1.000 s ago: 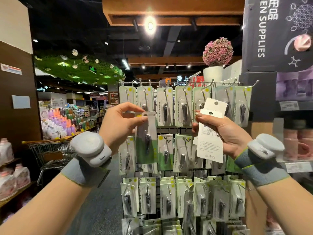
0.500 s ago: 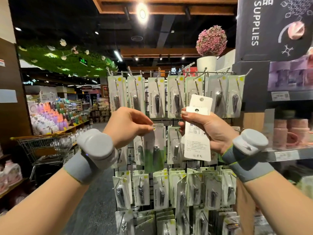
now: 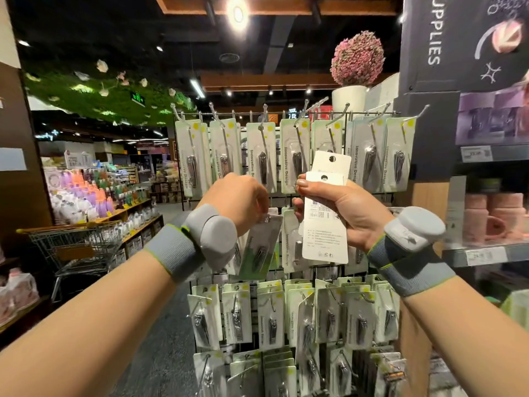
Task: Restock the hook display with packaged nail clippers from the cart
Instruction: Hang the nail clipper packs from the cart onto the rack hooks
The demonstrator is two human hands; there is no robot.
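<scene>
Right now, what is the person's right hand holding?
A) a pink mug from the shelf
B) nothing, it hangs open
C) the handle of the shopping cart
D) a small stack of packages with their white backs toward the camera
D: the right hand grips a small stack of packages, white printed backs and hang holes facing the camera, in front of the hook display.

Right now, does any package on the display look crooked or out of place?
Yes. The package pinched by the left hand hangs tilted in the middle row. In the lower row, one pack leans askew across its neighbours.
</scene>
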